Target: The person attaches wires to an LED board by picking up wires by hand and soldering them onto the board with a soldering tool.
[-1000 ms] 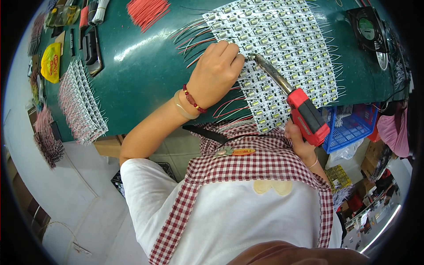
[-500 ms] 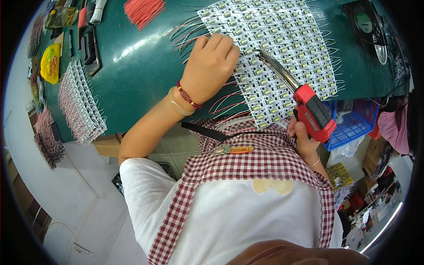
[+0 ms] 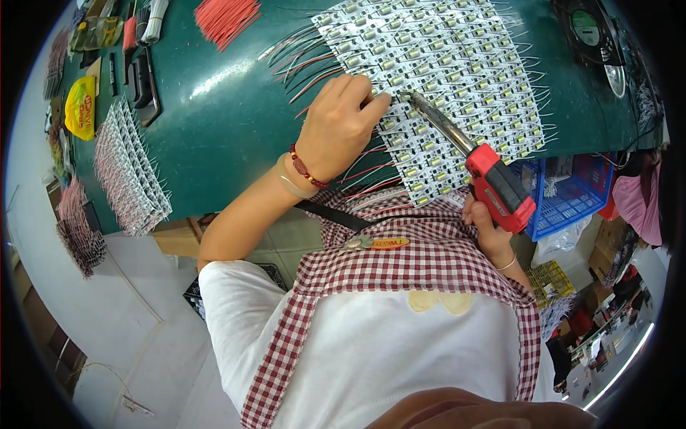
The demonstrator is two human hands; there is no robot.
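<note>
A sheet of white circuit boards (image 3: 457, 79), set with rows of small yellowish parts, lies on the green table. Thin red, white and dark wires (image 3: 304, 64) stick out along its left edge. My left hand (image 3: 337, 125) is closed in a pinch at that edge; whatever sits between the fingertips is too small to make out. From the right, my right hand (image 3: 489, 232) grips a red and black soldering gun (image 3: 500, 187), its lower handle hidden. The gun's dark tip points up and left, close to the left fingertips over the boards.
Bundled red wires (image 3: 227, 21) lie at the back. On the left are a stack of wired boards (image 3: 132, 168), a yellow bag (image 3: 80, 107) and black-handled tools (image 3: 143, 82). A black fan (image 3: 587, 32) stands back right, above a blue crate (image 3: 568, 200) beside the table.
The soldering gun and its tip have shifted a little left and toward me. My left hand has dropped slightly toward me along the boards' left edge, still pinched.
</note>
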